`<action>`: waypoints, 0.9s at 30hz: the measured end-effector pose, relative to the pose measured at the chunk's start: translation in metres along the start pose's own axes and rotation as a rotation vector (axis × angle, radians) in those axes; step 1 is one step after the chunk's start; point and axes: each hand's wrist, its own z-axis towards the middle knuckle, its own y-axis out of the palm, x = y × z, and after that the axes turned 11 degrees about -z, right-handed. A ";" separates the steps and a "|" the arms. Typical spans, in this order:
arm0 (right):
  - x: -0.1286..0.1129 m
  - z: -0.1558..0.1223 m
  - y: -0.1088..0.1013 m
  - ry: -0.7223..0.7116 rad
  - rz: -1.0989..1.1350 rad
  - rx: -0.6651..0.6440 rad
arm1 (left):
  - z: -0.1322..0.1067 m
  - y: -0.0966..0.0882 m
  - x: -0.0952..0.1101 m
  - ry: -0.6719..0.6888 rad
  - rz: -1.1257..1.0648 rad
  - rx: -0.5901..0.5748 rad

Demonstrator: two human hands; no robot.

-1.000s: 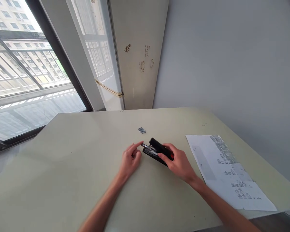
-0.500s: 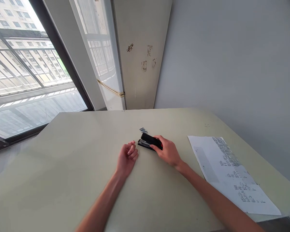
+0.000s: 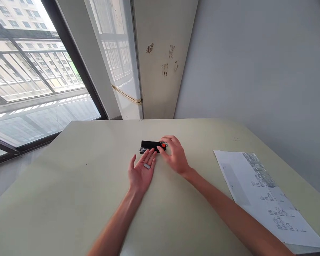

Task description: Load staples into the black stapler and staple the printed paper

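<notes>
A black stapler [image 3: 150,144] rests upright on the pale table [image 3: 77,185], just beyond the hands, its front end pointing left and its red-marked rear end to the right. Its long top arm is smooth, dark and blunt at the front, and sits a little above the base, so that a narrow wedge shows between them with a glint of metal inside. The right hand [image 3: 173,153] curves around the rear end, thumb on the near side and fingers on the far side; whether it grips firmly or only touches, I cannot tell. The left hand [image 3: 141,171] lies palm up, unclenched, its fingertips just in front of the stapler, with a small, straight grey strip of staples [image 3: 147,166] lying across its fingers.
</notes>
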 end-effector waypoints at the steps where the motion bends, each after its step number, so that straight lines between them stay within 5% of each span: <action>1: -0.003 -0.009 -0.005 -0.032 0.003 0.024 | -0.001 0.000 -0.002 -0.007 0.022 -0.026; 5: -0.016 -0.040 -0.011 -0.187 -0.024 -0.039 | -0.007 0.003 -0.010 -0.053 0.175 -0.150; 11: -0.011 -0.055 -0.031 -0.135 -0.037 -0.010 | -0.007 0.002 -0.015 -0.107 0.335 -0.241; 14: 0.037 -0.059 -0.061 -0.067 -0.114 0.054 | 0.001 -0.003 -0.014 -0.055 0.393 -0.189; 21: 0.218 -0.072 -0.126 0.457 -0.468 0.087 | 0.013 -0.013 -0.008 0.120 0.796 -0.192; 24: 0.261 -0.071 -0.138 0.574 -0.502 0.076 | 0.013 -0.014 -0.006 0.101 0.836 -0.185; 27: 0.278 -0.068 -0.144 0.649 -0.507 0.049 | 0.012 -0.010 -0.003 0.120 0.793 -0.175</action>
